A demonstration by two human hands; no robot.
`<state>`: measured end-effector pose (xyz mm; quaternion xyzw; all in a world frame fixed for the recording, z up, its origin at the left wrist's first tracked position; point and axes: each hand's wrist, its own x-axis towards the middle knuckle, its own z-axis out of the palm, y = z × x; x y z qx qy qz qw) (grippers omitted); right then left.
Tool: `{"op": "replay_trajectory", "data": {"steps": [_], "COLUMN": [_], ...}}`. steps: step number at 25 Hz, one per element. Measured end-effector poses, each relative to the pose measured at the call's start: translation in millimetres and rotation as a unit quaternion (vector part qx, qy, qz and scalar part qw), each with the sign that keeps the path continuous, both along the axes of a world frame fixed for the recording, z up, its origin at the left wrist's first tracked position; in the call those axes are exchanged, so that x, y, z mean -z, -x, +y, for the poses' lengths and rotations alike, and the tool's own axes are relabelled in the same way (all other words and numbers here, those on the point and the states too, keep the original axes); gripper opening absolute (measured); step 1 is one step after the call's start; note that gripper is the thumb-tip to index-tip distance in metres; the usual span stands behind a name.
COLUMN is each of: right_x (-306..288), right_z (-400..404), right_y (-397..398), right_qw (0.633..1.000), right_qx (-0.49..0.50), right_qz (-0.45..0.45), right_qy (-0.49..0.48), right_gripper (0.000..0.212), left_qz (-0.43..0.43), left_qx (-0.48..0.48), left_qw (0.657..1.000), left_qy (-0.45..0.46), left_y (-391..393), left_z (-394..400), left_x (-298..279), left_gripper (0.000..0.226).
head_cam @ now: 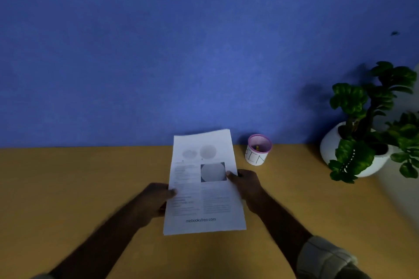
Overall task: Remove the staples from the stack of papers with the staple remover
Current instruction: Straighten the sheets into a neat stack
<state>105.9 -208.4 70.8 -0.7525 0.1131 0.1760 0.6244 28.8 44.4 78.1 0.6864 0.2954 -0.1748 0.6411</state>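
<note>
A stack of white printed papers (204,188) is held up over the yellow desk (79,188), its printed side facing me. My left hand (156,199) grips the stack's left edge, thumb on the front. My right hand (246,184) grips the right edge, thumb on the front beside a dark picture. Something small and dark shows under my left hand's fingers, and I cannot tell what it is. No staple can be made out on the sheets. No staple remover can be identified.
A small white cup with a pink rim (258,149) stands just right of the papers, with something yellow inside. A green plant in a white pot (353,149) stands at the far right. A blue wall (181,52) rises behind the desk.
</note>
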Motion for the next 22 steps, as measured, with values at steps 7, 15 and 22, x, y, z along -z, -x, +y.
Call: {"op": "replay_trajectory", "data": {"steps": [7, 15, 22], "right_x": [67.8, 85.1, 89.5], "right_z": [2.9, 21.9, 28.4], "right_y": [7.2, -21.3, -34.0], "right_qw": [0.992, 0.983, 0.971], "right_qx": [-0.004, -0.019, -0.046], "right_qz": [0.112, 0.031, -0.031], "right_qy": [0.059, 0.182, 0.233], "right_gripper": [0.009, 0.048, 0.044], "left_qz": [0.074, 0.013, -0.009], "left_qx": [-0.104, 0.002, 0.043], "left_qw": [0.987, 0.942, 0.929], "left_qy": [-0.099, -0.336, -0.368], "left_y": [-12.1, -41.8, -57.7], "left_z": [-20.6, -17.0, -13.0], "left_x": [77.7, 89.6, 99.6], "left_gripper": [0.012, 0.024, 0.018]}}
